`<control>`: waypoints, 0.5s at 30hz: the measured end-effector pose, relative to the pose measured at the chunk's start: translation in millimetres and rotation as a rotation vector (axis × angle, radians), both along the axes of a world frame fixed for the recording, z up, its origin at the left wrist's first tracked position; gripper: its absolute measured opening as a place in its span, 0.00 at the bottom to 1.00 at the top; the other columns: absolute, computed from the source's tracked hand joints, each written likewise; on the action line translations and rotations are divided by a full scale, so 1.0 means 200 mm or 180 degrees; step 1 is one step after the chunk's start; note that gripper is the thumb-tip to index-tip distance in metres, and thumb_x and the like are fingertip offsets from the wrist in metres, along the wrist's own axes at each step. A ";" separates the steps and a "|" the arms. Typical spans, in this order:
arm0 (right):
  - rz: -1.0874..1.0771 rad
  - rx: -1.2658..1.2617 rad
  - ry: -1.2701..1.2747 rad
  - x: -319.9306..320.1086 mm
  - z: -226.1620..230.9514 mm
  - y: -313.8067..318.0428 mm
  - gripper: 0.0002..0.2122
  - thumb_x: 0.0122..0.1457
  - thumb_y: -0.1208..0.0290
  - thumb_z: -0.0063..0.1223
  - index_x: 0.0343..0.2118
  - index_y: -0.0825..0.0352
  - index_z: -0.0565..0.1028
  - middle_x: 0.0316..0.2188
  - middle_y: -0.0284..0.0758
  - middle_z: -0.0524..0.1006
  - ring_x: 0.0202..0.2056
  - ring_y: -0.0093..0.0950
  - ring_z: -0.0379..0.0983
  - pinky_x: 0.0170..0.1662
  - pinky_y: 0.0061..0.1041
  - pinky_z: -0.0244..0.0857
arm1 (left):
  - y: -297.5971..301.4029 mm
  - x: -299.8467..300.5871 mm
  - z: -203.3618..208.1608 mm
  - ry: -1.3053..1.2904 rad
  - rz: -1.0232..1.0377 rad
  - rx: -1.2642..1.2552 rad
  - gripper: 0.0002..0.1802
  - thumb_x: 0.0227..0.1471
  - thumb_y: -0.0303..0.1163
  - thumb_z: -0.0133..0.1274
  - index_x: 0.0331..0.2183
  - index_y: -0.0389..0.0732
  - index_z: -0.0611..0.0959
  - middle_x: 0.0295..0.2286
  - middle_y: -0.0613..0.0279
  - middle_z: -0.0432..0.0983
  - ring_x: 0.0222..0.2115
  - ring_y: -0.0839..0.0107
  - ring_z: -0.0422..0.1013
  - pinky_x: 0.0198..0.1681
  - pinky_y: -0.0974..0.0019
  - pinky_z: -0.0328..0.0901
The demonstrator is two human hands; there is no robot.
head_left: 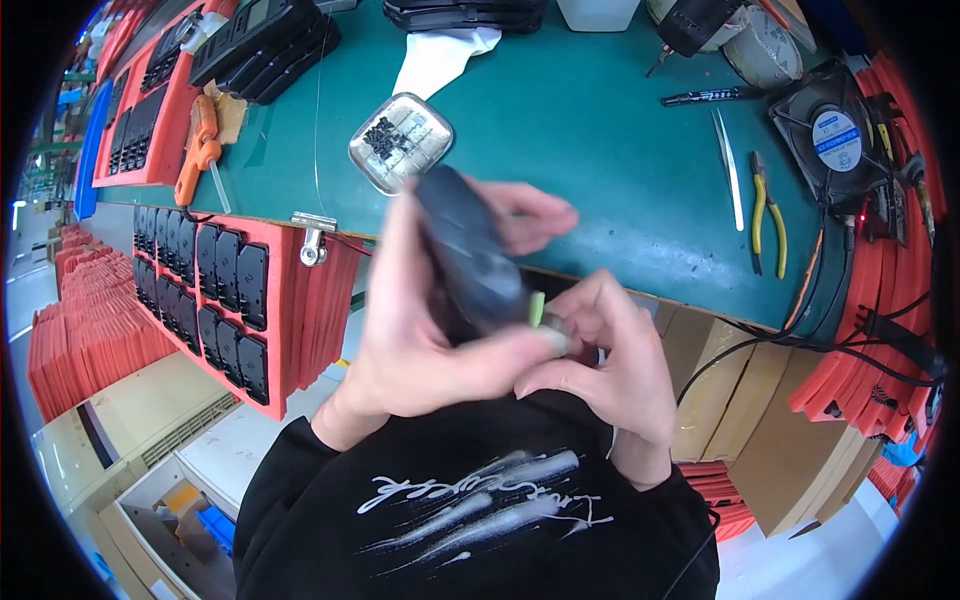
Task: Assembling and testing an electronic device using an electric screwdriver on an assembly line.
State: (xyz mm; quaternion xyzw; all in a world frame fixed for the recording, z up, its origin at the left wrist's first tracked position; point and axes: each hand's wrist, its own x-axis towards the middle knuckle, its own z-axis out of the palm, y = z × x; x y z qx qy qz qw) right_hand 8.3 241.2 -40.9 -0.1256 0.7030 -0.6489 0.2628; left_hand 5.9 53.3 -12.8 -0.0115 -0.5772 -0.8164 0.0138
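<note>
My left hand (pixel 420 350) is wrapped round a dark, oblong device (pixel 470 245) with a rounded casing, blurred by motion, above the table's front edge. Its fingers come out on the far side of the casing and its thumb lies along the near end. At that lower end a small bright green piece (pixel 537 308) shows beside the thumb tip. My right hand (pixel 625 365) is closed in a pinch right there, thumb and fingers meeting next to the left thumb. Whatever sits between those fingertips is hidden.
On the green table (pixel 600 130) are a metal tray (pixel 425 135) of small black parts, an orange glue gun (pixel 200 150), tweezers (pixel 730 170), yellow-handled pliers (pixel 768 215) and a black fan (pixel 825 130). Red foam (pixel 285 300) holding black parts stands left; cables hang at right.
</note>
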 end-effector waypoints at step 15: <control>-0.0259 0.1338 0.1173 0.06 -0.09 0.05 0.05 0.60 0.79 0.57 0.38 0.73 0.79 0.27 0.43 0.81 0.25 0.36 0.80 0.31 0.30 0.72 | -0.07 -0.08 -0.07 -0.0348 -0.0284 0.1321 0.50 0.58 0.64 0.47 0.68 0.44 0.50 0.64 0.39 0.52 0.63 0.31 0.53 0.62 0.31 0.54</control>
